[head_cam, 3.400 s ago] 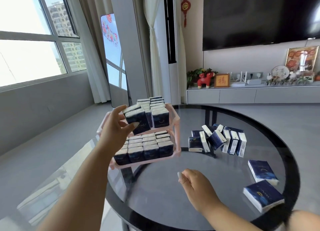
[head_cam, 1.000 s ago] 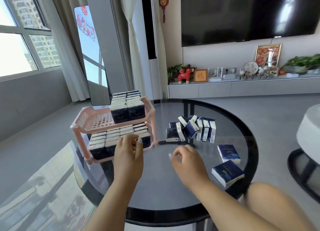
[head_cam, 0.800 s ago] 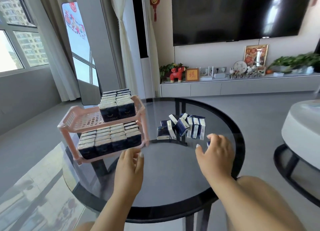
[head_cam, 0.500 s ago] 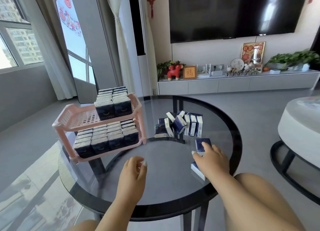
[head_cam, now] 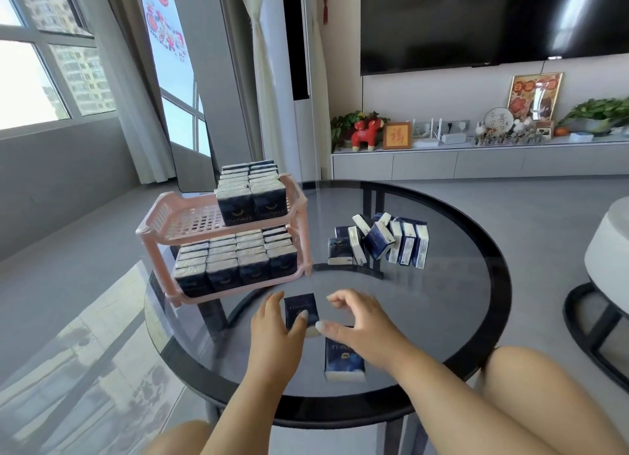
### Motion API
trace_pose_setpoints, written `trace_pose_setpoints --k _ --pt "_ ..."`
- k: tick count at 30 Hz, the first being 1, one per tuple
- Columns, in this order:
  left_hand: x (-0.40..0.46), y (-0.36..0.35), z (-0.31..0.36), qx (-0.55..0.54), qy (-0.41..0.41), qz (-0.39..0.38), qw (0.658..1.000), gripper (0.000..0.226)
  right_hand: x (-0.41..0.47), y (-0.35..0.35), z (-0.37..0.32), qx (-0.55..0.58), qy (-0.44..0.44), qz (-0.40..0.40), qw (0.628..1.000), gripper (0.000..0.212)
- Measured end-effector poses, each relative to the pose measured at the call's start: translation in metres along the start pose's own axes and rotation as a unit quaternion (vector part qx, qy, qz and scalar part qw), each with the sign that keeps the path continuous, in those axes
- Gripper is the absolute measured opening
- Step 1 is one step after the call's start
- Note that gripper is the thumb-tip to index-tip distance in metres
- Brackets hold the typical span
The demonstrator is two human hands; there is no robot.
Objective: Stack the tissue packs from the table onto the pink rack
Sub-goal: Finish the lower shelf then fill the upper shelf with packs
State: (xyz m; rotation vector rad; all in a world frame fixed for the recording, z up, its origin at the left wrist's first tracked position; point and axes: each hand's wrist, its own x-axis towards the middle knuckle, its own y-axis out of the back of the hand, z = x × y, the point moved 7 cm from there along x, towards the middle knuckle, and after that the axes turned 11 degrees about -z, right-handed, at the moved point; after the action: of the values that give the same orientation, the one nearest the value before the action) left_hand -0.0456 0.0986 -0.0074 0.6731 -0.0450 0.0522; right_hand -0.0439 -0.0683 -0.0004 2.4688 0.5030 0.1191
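The pink rack (head_cam: 190, 223) stands at the left of the round glass table (head_cam: 476, 284). Its lower tier is full of dark blue tissue packs; the upper tier holds two rows of packs (head_cam: 251, 195) on its right side, with bare mesh on the left. My left hand (head_cam: 274, 332) grips one tissue pack (head_cam: 301, 309) just above the table, in front of the rack. My right hand (head_cam: 357, 321) hovers beside it with fingers spread, thumb touching the pack's lower corner. A second pack (head_cam: 343, 361) lies flat under my right wrist. Several loose packs (head_cam: 377, 243) stand clustered mid-table.
A white round stool (head_cam: 609, 247) on a black frame stands right of the table. My bare knees sit at the table's near edge. A long TV cabinet (head_cam: 476, 163) with ornaments runs along the back wall.
My right hand pulled two packs from the table's right side to the front middle. My left hand moved forward and closed on one of them; the right hand's fingers opened.
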Motion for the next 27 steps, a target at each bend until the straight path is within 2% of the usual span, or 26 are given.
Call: trace_pose_setpoints --k 4,7,10,13,16,19,22,23,25,27 --pt "0.013 0.003 -0.009 0.049 0.021 -0.023 0.998 0.070 -0.011 -0.001 0.008 -0.125 -0.026 -0.095 0.987 0.090" --pt "0.018 0.000 -0.008 0.100 0.032 -0.054 0.993 0.074 -0.012 -0.004 0.008 -0.179 -0.022 -0.116 0.977 0.083" --pt "0.017 -0.004 -0.002 0.164 0.017 -0.074 0.984 0.071 -0.010 -0.002 0.009 -0.162 -0.034 -0.104 0.981 0.071" --pt "0.017 -0.004 -0.005 0.138 0.000 -0.084 0.987 0.074 -0.009 0.008 0.013 -0.056 -0.049 -0.059 0.995 0.069" --pt "0.014 0.004 -0.008 -0.004 -0.007 -0.065 0.998 0.075 -0.007 0.018 0.021 0.076 -0.038 0.021 0.996 0.054" --pt "0.011 0.013 -0.012 -0.081 0.004 -0.038 0.996 0.057 -0.004 0.024 0.031 0.239 -0.037 0.103 0.965 0.035" --pt "0.007 0.019 -0.012 -0.187 0.008 -0.028 0.982 0.013 -0.001 0.022 0.034 0.377 -0.032 0.146 0.914 0.027" --pt "0.005 0.021 -0.011 -0.195 0.016 -0.021 0.980 0.005 0.000 0.020 0.032 0.415 -0.021 0.152 0.897 0.028" --pt "0.006 0.023 -0.015 -0.190 0.041 -0.009 0.981 0.006 0.002 0.014 0.030 0.455 -0.006 0.149 0.878 0.030" --pt "0.008 0.024 -0.023 -0.220 0.064 0.003 0.973 0.007 0.003 0.007 0.030 0.449 0.004 0.139 0.883 0.028"
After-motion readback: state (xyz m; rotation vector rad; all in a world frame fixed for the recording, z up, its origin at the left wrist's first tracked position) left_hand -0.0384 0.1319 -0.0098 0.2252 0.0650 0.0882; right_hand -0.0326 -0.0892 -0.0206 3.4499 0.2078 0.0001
